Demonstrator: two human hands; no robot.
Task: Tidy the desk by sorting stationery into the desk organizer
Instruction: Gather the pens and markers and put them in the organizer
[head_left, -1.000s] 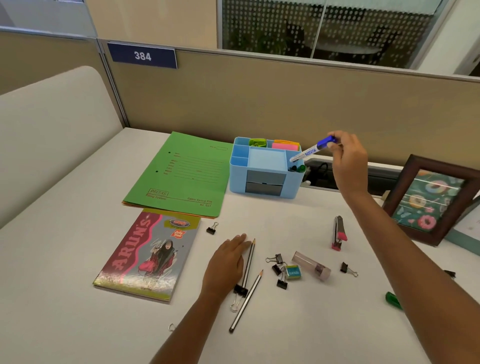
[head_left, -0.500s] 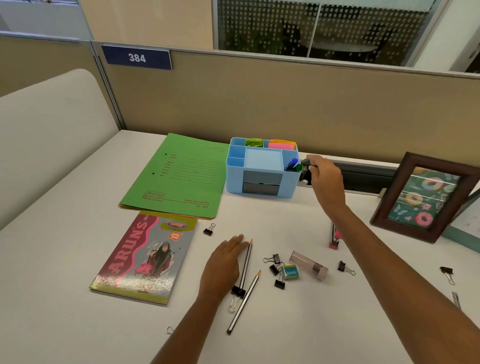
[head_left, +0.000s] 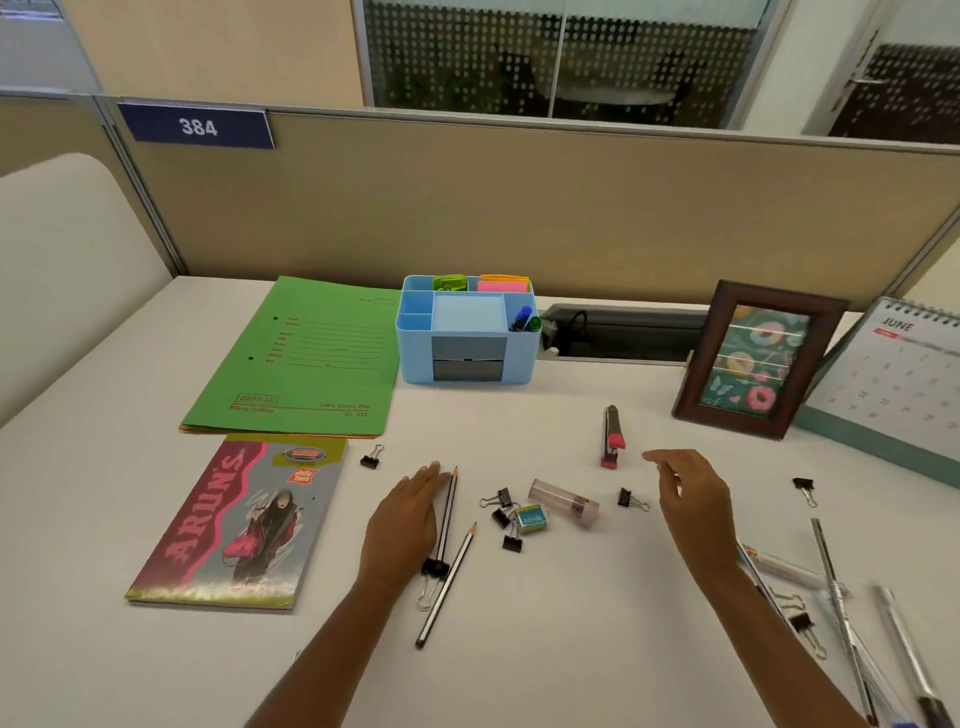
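Note:
The blue desk organizer (head_left: 415, 358) stands at the back of the desk, with blue and green markers (head_left: 525, 318) in its right compartment and sticky notes (head_left: 501, 283) behind. My left hand (head_left: 402, 519) rests flat on the desk, touching one of two pencils (head_left: 448, 514). My right hand (head_left: 693, 493) hovers empty with loosely curled fingers, right of a pink stapler (head_left: 612, 436) and a binder clip (head_left: 629, 499). Between the hands lie a clear sharpener tube (head_left: 563, 503), an eraser (head_left: 531, 519) and several binder clips (head_left: 503, 512).
A green file folder (head_left: 306, 364) and a notebook (head_left: 239, 519) lie at the left. A framed picture (head_left: 756, 358) and a June calendar (head_left: 898, 374) stand at the right. Several pens (head_left: 852, 618) and clips lie at the lower right. A cable slot (head_left: 623, 332) sits behind the organizer.
My right hand dropped the blue marker into the organizer's right compartment, then drew back empty toward me, right of the stapler. The left hand has stayed on the pencils.

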